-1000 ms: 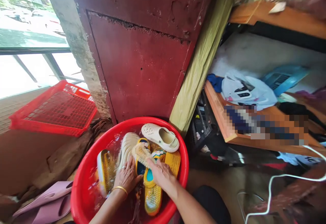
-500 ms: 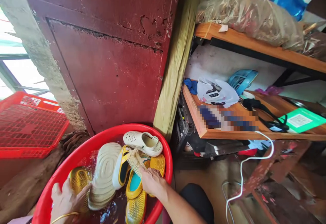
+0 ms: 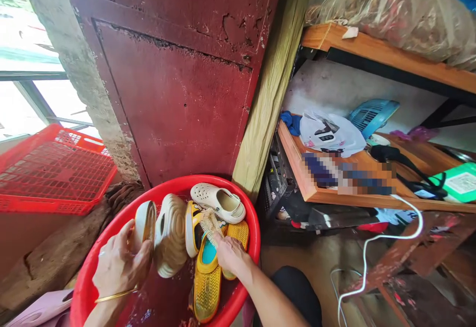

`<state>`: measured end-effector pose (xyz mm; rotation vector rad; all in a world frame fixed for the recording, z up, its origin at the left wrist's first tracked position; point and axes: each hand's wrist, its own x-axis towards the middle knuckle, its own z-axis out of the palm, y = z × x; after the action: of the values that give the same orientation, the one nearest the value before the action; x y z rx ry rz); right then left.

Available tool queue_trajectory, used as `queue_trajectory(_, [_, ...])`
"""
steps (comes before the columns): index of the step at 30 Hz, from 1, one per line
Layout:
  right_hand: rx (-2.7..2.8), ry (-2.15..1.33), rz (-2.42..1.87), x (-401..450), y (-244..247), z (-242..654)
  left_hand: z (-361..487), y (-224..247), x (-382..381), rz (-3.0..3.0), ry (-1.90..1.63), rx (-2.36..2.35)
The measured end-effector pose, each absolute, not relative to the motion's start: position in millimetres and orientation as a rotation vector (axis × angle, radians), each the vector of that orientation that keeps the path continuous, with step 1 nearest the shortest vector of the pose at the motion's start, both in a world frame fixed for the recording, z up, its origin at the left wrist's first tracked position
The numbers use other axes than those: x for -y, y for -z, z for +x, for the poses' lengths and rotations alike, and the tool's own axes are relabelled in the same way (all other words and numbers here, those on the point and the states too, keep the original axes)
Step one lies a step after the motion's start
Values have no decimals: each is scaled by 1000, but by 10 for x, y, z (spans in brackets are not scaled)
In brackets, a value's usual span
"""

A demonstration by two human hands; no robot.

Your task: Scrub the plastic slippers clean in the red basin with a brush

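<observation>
Leftward of the right hand's (image 3: 232,254) gripped pale brush (image 3: 209,222), the curled left hand (image 3: 118,263) holds a near-upright white-and-yellow shoe (image 3: 145,221) beside the red tub's left rim (image 3: 82,281).

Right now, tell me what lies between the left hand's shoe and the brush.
In the head view: a pale clog and a yellow-and-white shoe.

Brush (image 3: 210,224) partly behind right hand (image 3: 232,256)
</observation>
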<state>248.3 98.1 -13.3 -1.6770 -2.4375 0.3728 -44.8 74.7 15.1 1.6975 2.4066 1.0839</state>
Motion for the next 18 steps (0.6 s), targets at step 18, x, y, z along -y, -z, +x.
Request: queue_trajectory(18, [2161,-741,-1488,-1111,-259,2655,102,417,-531,1939,-1223,-2039])
